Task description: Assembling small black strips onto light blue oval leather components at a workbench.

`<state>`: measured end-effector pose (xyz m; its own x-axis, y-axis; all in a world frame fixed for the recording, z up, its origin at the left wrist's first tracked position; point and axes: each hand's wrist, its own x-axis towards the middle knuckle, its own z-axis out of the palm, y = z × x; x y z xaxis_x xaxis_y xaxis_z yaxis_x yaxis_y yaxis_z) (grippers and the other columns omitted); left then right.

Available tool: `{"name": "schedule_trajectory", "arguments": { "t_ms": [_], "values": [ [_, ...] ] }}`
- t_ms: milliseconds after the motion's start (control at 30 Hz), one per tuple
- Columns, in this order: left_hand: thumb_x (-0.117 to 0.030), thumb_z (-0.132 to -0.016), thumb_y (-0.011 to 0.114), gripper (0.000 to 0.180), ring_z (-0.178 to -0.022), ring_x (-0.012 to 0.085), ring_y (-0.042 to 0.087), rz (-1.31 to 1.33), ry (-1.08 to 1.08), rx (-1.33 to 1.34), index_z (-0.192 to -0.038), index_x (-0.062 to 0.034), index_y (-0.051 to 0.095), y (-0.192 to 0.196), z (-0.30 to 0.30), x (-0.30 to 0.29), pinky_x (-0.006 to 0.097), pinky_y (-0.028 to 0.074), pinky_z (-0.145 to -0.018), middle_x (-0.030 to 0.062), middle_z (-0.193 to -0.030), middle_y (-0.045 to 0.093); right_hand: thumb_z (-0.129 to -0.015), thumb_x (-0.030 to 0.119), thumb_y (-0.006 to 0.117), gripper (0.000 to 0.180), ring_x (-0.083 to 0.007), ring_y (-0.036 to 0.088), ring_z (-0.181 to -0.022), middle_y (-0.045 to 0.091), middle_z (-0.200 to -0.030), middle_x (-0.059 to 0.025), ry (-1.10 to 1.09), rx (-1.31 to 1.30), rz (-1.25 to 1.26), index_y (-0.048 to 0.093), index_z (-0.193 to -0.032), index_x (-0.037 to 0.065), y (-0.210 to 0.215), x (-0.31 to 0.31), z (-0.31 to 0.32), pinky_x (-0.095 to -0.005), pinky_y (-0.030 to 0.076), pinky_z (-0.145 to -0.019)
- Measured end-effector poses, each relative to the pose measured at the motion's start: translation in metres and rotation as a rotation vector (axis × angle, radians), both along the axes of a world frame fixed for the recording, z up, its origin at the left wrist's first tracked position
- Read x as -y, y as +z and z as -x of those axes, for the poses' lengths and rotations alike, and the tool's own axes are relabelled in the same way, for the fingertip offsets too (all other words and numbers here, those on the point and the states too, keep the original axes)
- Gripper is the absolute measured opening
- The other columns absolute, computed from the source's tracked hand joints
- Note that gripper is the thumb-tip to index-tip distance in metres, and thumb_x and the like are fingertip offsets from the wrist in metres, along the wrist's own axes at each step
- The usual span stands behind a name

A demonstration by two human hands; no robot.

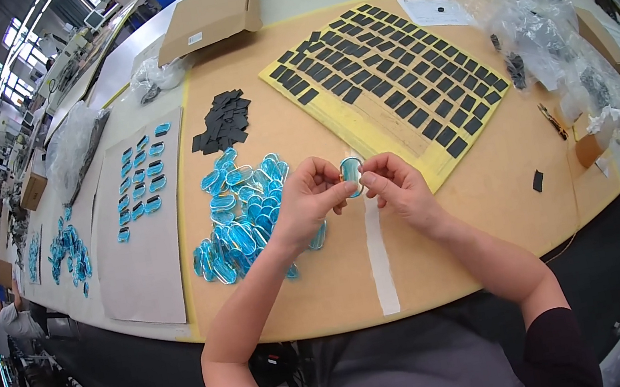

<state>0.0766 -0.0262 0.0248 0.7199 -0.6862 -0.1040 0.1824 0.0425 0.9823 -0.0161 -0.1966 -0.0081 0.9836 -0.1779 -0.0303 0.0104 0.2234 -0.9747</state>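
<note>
table [489,197] | blue pieces [240,213] | black pads [222,122] | yellow sheet [365,132]

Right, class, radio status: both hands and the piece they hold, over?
Left hand and right hand pinch one blue-rimmed oval piece together. Pile of oval pieces beside left hand. Nothing between the hands, over.

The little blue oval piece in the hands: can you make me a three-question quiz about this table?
1. True or false: both the left hand and the right hand pinch the small blue oval plastic piece.
2. What lies just left of the hands? A) a heap of blue oval pieces B) a stack of red cups C) a green bottle
3. Fill in: the yellow sheet carries rows of small ____ rectangular pads.

Key: 1 true; 2 A; 3 black.
</note>
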Motion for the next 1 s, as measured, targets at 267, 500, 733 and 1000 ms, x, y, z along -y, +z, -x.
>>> {"name": "schedule_trajectory", "arguments": {
  "t_ms": [267, 500, 733, 1000],
  "values": [
    [-0.002, -0.081, 0.074, 0.029, -0.07, 0.0105, 0.061, 0.196, 0.089, -0.101, -0.097, -0.0018, 0.051, -0.008, 0.027, -0.01, 0.023, 0.05, -0.058, 0.0064, -0.087, 0.061, -0.094, 0.027, 0.062, 0.021, -0.0047, 0.053, -0.074, 0.062, -0.084, 0.0026, 0.108, 0.016, -0.031, 0.062, -0.096, 0.006, 0.007, -0.004, 0.004, -0.0202, 0.041, -0.063],
    [-0.015, -0.094, 0.062, 0.019, -0.074, 0.0136, 0.062, 0.216, -0.014, -0.367, -0.107, -0.0027, 0.056, -0.017, 0.032, -0.017, 0.027, 0.051, -0.066, 0.0056, -0.09, 0.063, -0.094, 0.021, 0.064, 0.016, -0.0032, 0.053, -0.072, 0.062, -0.083, 0.0027, 0.257, 0.007, -0.061, 0.062, -0.095, 0.005, 0.01, 0.004, 0.005, -0.0194, 0.043, -0.065],
    [-0.016, -0.094, 0.061, 0.017, -0.077, 0.0136, 0.062, 0.388, -0.105, -0.48, -0.107, -0.0059, 0.058, -0.03, 0.038, -0.021, 0.027, 0.051, -0.071, 0.0039, -0.092, 0.063, -0.095, 0.022, 0.061, 0.016, -0.0044, 0.051, -0.07, 0.061, -0.081, 0.003, 0.336, -0.025, -0.038, 0.061, -0.093, 0.006, 0.01, 0.01, 0.002, -0.0196, 0.042, -0.064],
    [-0.016, -0.096, 0.058, 0.013, -0.075, 0.0142, 0.062, 0.462, -0.083, -0.423, -0.105, -0.0067, 0.057, -0.03, 0.036, -0.028, 0.027, 0.05, -0.069, 0.0054, -0.101, 0.063, -0.097, 0.023, 0.057, 0.019, -0.0063, 0.054, -0.074, 0.062, -0.082, 0.0011, 0.393, -0.056, 0.136, 0.062, -0.094, 0.006, 0.018, 0.014, -0.034, -0.0211, 0.043, -0.067]
  ]
}}
